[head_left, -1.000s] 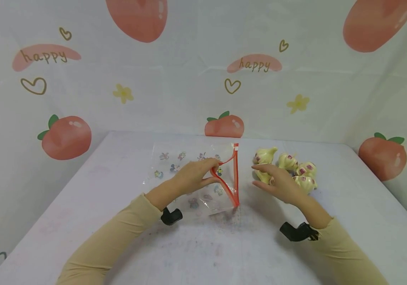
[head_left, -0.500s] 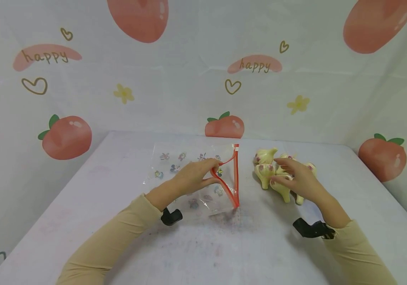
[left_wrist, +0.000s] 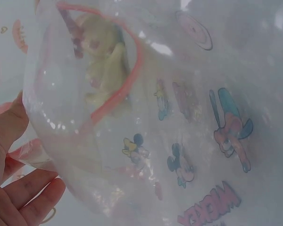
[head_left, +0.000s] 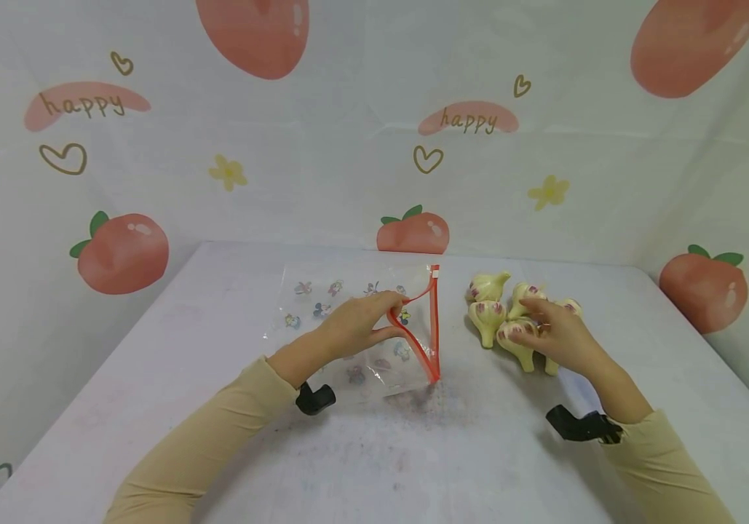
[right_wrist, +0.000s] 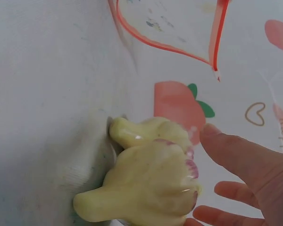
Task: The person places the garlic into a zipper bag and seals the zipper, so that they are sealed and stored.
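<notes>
Open clear bag [head_left: 323, 308], garlic bulbs [head_left: 513, 339] clustered beside

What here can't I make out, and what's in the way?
Head view: some garlic bulbs, partly covered by the right hand; prints on the bag, too small.
Left wrist view: part of the left hand, cut off by the left edge; garlic detail, blurred.
Right wrist view: the lowest finger, cut off by the bottom edge.

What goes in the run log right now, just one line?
left hand: holds clear cartoon-print zip bag; zip bag: open; right hand: at garlic bulbs, no closed grip seen
</notes>
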